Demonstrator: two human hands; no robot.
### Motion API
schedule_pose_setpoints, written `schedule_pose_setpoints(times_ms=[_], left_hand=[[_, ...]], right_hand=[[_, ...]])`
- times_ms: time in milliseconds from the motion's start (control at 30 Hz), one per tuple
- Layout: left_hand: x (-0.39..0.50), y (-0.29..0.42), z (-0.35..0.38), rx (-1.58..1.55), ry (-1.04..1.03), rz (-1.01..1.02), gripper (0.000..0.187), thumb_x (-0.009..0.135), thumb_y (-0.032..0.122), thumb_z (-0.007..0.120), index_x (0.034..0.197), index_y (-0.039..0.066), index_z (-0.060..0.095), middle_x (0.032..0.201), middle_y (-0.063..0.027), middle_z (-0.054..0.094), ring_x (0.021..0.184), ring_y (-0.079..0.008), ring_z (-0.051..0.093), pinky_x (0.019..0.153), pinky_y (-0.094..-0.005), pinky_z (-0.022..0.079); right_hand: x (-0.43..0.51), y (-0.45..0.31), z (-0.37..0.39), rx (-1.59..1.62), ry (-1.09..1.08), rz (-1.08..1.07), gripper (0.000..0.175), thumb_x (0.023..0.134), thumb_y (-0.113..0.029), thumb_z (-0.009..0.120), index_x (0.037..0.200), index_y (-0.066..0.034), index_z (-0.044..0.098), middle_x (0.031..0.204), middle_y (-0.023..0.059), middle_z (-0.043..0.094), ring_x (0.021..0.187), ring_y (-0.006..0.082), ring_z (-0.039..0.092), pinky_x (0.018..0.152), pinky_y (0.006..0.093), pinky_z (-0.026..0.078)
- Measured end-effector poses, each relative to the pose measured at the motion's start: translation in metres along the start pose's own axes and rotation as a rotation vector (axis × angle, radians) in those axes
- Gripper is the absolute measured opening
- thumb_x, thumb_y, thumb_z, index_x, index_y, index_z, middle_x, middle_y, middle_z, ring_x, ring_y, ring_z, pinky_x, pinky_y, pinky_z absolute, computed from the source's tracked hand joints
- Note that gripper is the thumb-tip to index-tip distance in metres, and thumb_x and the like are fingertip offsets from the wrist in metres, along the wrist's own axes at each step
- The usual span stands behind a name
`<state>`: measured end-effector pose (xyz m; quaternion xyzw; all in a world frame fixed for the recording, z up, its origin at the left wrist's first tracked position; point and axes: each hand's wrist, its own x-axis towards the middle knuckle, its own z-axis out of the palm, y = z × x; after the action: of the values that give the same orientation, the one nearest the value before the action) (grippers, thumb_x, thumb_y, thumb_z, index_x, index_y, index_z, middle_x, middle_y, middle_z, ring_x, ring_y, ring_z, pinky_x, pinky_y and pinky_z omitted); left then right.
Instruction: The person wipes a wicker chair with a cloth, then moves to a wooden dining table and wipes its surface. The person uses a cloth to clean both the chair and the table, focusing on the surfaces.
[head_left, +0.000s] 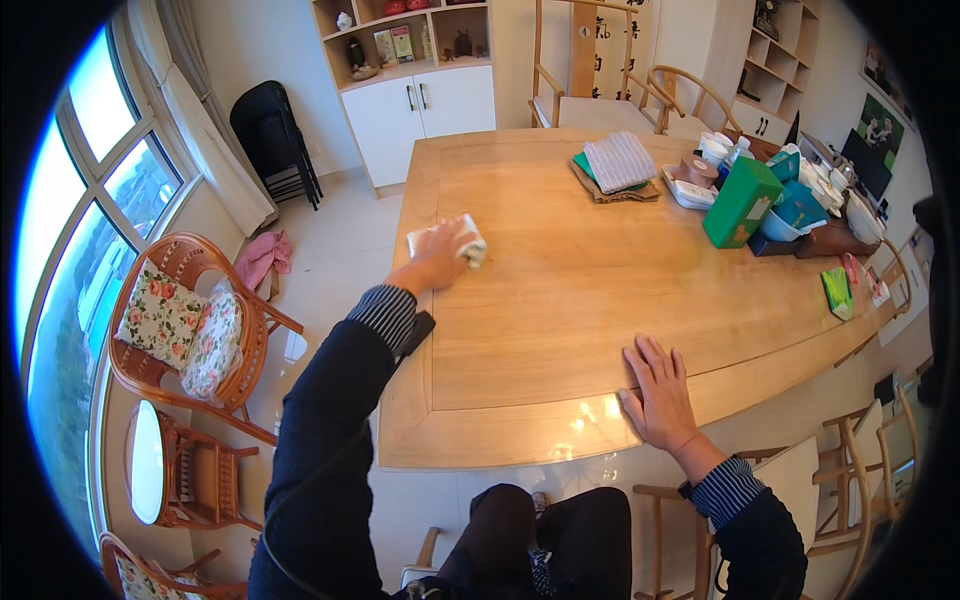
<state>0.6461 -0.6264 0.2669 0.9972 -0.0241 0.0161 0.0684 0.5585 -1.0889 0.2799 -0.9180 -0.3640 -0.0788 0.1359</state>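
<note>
My left hand (442, 255) presses a folded white cloth (471, 238) onto the wooden table (540, 300), close to its left edge. The palm and fingers cover much of the cloth. Over by the near edge, my right hand (660, 394) rests on the tabletop, holding nothing, its fingers a little apart. Both arms are in dark sleeves with striped cuffs. A stack of folded cloths (619, 163) lies toward the far side of the table, a pale striped one on top of green and brown ones.
At the table's right stand a green box (742, 202), a roll of brown tape (696, 171), a light blue basin (784, 225) and a green packet (836, 292). A rattan chair (247, 360) with floral cushions is at left. Wooden chairs (787, 465) stand at right.
</note>
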Motion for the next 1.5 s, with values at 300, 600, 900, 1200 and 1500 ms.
schedule_pose_setpoints(times_ms=[300,600,900,1200,1500], left_hand=[[-0.193,0.144,0.004,-0.251,-0.103,0.768,0.068,0.085,0.033,0.075,0.147,0.018,0.051,0.167,-0.0147,0.020,0.154,-0.0356,0.018,0.122,-0.0549,0.018],[-0.084,0.025,0.015,-0.028,0.187,0.376,0.053,0.092,0.030,0.062,0.143,0.019,0.054,0.158,-0.0156,0.036,0.144,-0.0351,0.035,0.116,-0.0521,0.028],[-0.074,-0.033,0.007,-0.116,0.170,-0.138,0.053,0.094,0.025,0.059,0.146,0.020,0.050,0.164,-0.0129,0.026,0.152,-0.0392,0.022,0.120,-0.0513,0.026],[-0.291,0.050,0.012,-0.345,0.135,0.167,0.064,0.081,0.008,0.069,0.143,0.013,0.051,0.164,-0.0173,0.022,0.151,-0.0476,0.014,0.123,-0.0539,0.023],[-0.163,-0.030,0.041,-0.349,0.247,0.206,0.071,0.083,0.002,0.062,0.150,0.017,0.044,0.166,-0.0180,0.019,0.151,-0.0504,0.010,0.122,-0.0588,0.018]], right_hand=[[0.001,-0.004,-0.003,0.027,-0.017,0.030,0.062,0.093,-0.032,0.062,0.146,-0.0052,0.045,0.157,0.0190,0.037,0.148,0.0344,0.030,0.122,0.0567,0.017],[0.003,-0.003,-0.002,-0.003,-0.024,0.028,0.061,0.092,-0.031,0.062,0.146,-0.0073,0.046,0.156,0.0178,0.037,0.146,0.0359,0.033,0.122,0.0558,0.016],[-0.001,-0.001,-0.001,0.028,-0.004,0.044,0.059,0.093,-0.032,0.061,0.146,-0.0086,0.047,0.157,0.0156,0.038,0.146,0.0350,0.033,0.122,0.0550,0.017],[-0.001,0.000,0.002,-0.013,0.002,0.015,0.060,0.092,-0.026,0.062,0.146,-0.0063,0.046,0.156,0.0179,0.038,0.145,0.0362,0.034,0.122,0.0564,0.018],[0.000,-0.001,0.001,0.000,0.007,0.005,0.061,0.090,-0.022,0.063,0.146,-0.0068,0.046,0.156,0.0175,0.038,0.145,0.0360,0.034,0.121,0.0564,0.019]])
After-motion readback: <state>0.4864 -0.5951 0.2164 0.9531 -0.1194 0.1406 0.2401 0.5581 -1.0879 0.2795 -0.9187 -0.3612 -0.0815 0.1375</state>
